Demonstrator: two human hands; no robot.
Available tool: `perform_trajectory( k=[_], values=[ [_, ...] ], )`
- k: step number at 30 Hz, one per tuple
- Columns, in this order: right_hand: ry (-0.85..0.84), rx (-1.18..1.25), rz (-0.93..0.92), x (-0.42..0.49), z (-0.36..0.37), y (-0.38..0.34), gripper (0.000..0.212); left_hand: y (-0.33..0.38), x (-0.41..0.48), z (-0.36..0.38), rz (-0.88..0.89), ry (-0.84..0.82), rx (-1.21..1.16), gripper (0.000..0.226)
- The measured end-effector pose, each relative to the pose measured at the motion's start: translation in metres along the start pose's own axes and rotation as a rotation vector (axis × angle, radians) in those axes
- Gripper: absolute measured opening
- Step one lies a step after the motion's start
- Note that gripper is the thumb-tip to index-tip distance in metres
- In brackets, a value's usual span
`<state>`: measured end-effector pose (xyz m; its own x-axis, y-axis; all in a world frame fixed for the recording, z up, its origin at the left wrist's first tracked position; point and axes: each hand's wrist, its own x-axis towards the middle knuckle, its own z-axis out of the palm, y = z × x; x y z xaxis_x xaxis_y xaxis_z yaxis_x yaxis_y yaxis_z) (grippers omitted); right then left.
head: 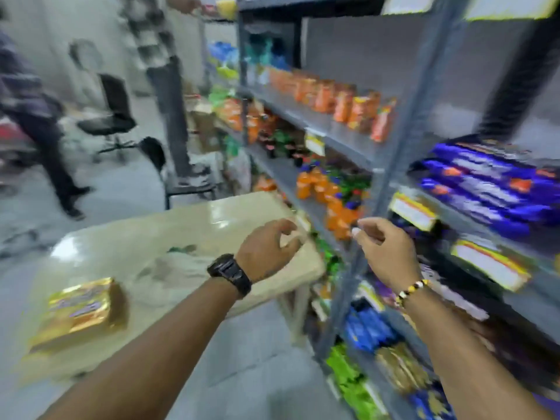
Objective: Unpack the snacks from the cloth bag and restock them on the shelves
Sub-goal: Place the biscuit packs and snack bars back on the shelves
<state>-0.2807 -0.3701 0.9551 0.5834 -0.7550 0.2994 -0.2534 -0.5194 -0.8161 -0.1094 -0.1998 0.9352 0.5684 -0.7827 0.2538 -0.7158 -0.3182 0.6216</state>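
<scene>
Gold snack pack [80, 310] lay at the tabletop [230, 213] edge, left of the empty, loosely curled left hand [266, 250] and right hand [385, 253]; dragging the cloth bag [169, 268] could push it off.

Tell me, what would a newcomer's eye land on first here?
Two bare forearms reach out mid-frame. The left hand, with a black watch, is over the pale table, and the right hand, with a beaded bracelet, is by the grey shelves; both look empty. The shelves blaze with orange packets higher up and purple bars at right. A shiny gold snack pack lies on the table, lower left.
</scene>
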Motion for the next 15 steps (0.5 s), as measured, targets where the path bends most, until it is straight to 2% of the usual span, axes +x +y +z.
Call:
perform_trajectory(
  k=[3,9,15],
  values=[
    [-0.191,0.058,0.038,0.012,0.111,-0.022,0.018,-0.101,-0.026,-0.051,-0.201,0.018,-0.004,0.047],
    [-0.452,0.115,0.127,0.006,0.333,-0.054,0.013,-0.294,-0.082,-0.133,-0.558,0.137,-0.089,0.04],
    [-0.795,0.181,0.423,-0.031,0.527,-0.075,0.002,-0.463,-0.161,-0.19,-0.954,0.223,-0.206,0.043]
  ],
)
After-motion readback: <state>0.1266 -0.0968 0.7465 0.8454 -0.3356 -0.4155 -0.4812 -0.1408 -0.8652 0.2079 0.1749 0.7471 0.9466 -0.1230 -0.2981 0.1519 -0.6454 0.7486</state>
